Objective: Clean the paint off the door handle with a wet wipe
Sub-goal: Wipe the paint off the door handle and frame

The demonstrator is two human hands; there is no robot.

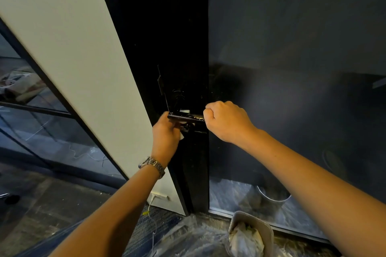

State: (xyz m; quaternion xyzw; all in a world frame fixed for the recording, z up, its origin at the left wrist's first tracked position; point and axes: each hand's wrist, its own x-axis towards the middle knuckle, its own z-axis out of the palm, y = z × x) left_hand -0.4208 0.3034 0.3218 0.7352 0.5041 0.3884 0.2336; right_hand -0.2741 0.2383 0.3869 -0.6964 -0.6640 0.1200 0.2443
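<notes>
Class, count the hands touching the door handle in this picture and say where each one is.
2. The left hand is at the door handle's left end, holding a white wet wipe; the right hand grips its right end.

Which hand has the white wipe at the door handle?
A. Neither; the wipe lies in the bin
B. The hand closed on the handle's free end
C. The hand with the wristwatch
C: white wipe shows at the left hand, above the wristwatch; the right hand just holds the door handle end.
</notes>
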